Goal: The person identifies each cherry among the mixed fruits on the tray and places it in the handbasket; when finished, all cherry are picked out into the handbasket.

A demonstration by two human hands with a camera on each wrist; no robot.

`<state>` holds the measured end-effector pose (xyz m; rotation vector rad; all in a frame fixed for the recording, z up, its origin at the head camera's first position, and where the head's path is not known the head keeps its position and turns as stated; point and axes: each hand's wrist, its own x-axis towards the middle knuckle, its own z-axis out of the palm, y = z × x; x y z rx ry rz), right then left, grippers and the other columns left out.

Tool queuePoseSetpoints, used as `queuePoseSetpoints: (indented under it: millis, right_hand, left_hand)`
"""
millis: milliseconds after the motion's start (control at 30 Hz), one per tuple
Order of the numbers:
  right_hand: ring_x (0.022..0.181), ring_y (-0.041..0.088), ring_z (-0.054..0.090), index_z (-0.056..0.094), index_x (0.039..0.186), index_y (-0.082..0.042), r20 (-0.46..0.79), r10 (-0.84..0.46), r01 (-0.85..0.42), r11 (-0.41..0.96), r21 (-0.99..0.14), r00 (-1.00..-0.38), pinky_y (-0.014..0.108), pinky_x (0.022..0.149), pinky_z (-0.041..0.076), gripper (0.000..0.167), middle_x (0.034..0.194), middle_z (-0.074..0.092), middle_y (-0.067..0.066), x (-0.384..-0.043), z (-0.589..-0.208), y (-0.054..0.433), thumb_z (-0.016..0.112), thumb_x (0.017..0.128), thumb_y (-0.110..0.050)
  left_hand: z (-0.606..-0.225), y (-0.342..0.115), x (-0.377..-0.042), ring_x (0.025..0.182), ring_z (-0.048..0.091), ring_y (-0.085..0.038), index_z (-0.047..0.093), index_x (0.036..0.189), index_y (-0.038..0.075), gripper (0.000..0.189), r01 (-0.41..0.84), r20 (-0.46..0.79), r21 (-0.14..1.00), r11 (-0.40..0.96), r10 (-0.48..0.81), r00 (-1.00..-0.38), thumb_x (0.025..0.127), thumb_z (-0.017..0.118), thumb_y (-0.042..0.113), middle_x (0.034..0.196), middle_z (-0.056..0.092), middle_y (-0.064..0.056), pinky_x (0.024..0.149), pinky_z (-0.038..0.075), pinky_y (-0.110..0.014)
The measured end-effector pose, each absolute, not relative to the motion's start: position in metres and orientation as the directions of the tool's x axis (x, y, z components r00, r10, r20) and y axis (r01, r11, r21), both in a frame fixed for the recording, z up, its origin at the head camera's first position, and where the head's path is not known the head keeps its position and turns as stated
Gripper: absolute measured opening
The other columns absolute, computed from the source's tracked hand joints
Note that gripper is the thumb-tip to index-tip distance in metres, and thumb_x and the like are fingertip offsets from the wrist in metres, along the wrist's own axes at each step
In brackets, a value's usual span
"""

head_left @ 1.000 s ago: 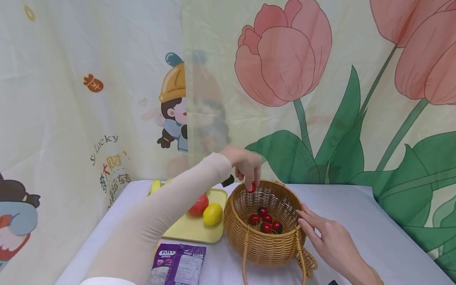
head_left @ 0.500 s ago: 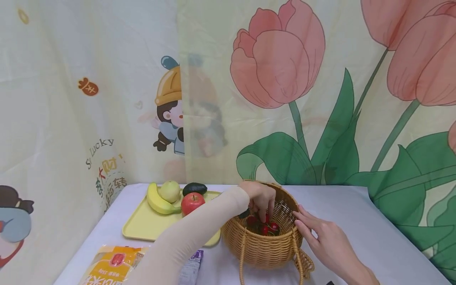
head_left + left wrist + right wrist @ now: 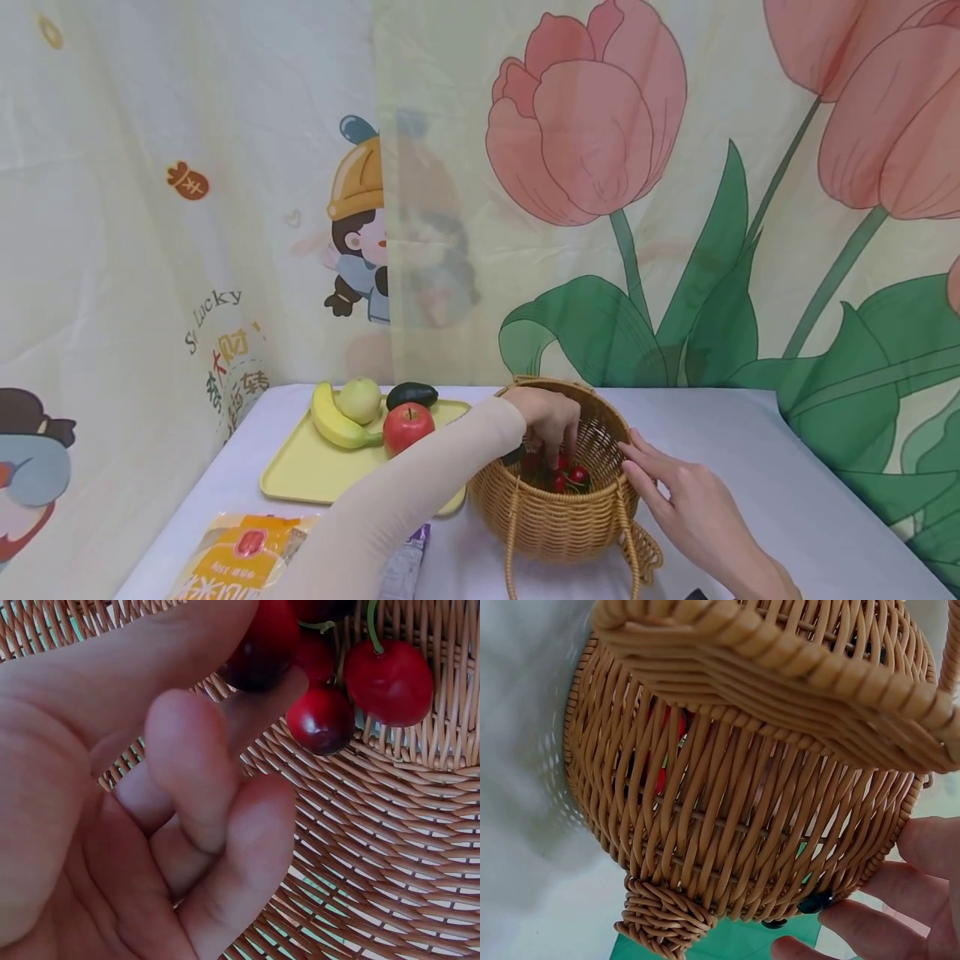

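Note:
My left hand reaches down into a round wicker basket. In the left wrist view, its thumb and a finger pinch a dark red cherry, while the other fingers curl below. Right beside it lie more cherries on the woven bottom, one with a green stem. From the head view, some cherries show past the fingers; the rest are hidden behind the hand. My right hand rests its extended fingertips on the basket's right rim. Seen by the right wrist, its fingers touch the wicker edge.
Left of the basket, a yellow tray bears a banana, a pale green round fruit, a red apple and a dark avocado. An orange food bag and a purple packet lie in front.
My left hand has gone from above the basket's far rim down inside it with the cherry. Over the last half second both hands have stayed nearly still.

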<state>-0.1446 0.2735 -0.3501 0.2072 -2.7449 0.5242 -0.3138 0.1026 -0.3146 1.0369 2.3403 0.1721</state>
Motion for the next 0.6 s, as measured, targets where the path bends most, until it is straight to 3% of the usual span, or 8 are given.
queuePoseSetpoints:
  millis: [400, 600]
  right_hand:
    - [0.118, 0.039, 0.068, 0.068, 0.136, -0.013, 0.383, -0.085, -0.219, 0.921, -0.322, -0.92, 0.057, 0.09, 0.057, 0.041, 0.145, 0.061, 0.011, -0.1434, -0.3515, 0.2738, 0.058, 0.105, -0.037]
    - [0.119, 0.039, 0.068, 0.068, 0.136, -0.013, 0.367, -0.078, -0.205, 0.925, -0.321, -0.927, 0.058, 0.091, 0.057, 0.042, 0.145, 0.061, 0.011, -0.1442, -0.3503, 0.2729, 0.058, 0.104, -0.038]
  left_hand:
    - [-0.3171, 0.106, -0.3122, 0.044, 0.039, -0.009, 0.084, 0.093, 0.025, 0.018, 0.669, -0.418, 0.289, 0.685, 0.719, -0.555, 0.081, 0.087, 0.012, 0.072, 0.071, 0.005, 0.043, 0.035, -0.022]
    - [-0.3178, 0.1058, -0.313, 0.047, 0.038, -0.01, 0.084, 0.1, 0.024, 0.022, 0.641, -0.4, 0.343, 0.687, 0.724, -0.561, 0.081, 0.087, 0.014, 0.074, 0.064, 0.003, 0.044, 0.034, -0.023]
